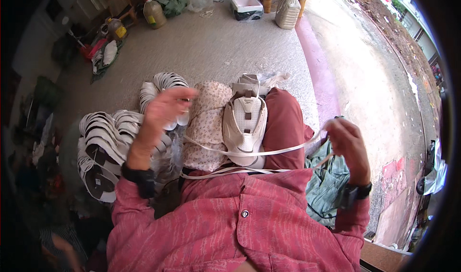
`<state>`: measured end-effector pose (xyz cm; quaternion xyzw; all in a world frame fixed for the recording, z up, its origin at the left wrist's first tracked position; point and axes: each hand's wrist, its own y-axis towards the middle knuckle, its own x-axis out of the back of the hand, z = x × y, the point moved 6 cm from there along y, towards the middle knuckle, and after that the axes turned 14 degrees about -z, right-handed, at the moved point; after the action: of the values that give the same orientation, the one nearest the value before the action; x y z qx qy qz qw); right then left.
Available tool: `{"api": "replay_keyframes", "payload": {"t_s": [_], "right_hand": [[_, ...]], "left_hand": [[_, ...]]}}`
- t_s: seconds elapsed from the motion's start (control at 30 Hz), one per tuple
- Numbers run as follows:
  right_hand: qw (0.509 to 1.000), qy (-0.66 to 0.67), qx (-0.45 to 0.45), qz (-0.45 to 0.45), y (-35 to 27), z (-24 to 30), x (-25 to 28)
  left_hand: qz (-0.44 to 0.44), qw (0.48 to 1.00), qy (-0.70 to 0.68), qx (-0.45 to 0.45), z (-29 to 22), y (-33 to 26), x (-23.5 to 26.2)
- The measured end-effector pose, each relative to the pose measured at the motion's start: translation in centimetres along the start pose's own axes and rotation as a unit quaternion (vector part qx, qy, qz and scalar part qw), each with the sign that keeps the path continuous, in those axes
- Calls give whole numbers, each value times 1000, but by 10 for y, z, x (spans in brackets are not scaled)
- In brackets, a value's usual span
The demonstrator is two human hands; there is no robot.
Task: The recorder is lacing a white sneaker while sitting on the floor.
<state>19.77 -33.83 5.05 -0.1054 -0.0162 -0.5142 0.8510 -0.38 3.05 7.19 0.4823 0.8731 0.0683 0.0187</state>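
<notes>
A white and beige shoe upper (244,123) lies between my thighs, its lacing gap facing up. A flat white shoelace (269,153) runs slack across it, and more of the lace loops over my lap below. My right hand (345,140) is raised at the right, fingers closed round the lace. My left hand (168,106) is up at the left, fingers stretched toward the shoe upper, with nothing visible in them. The lace's left part ends near the floral cloth (207,123) on my left leg, apart from that hand.
Stacks of white shoe uppers (103,137) stand at my left, with more (165,80) ahead of them. Green cloth (329,185) lies at my right. Farther off are a plastic jug (288,10), a white-lined box (246,5) and bottles (154,14). Someone's arm (67,248) shows lower left.
</notes>
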Motion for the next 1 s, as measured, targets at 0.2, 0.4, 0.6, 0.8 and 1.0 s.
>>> {"api": "replay_keyframes", "payload": {"t_s": [0.2,0.4,0.6,0.8,1.0], "right_hand": [[965,-31,71,252,-17,54,-113],[938,330,-19,107,35,-6,-7],[745,658,-15,104,32,-36,80],[652,757,-42,-3,17,-69,175],[660,706,-70,-249,36,-181,309]], "left_hand": [[287,957,-31,-3,-13,-20,-152],[230,927,-250,157,8,-15,-34],[-20,834,-533,140,39,-7,79],[-313,782,-516,156,100,-33,147],[-313,776,-539,92,114,-44,160]]}}
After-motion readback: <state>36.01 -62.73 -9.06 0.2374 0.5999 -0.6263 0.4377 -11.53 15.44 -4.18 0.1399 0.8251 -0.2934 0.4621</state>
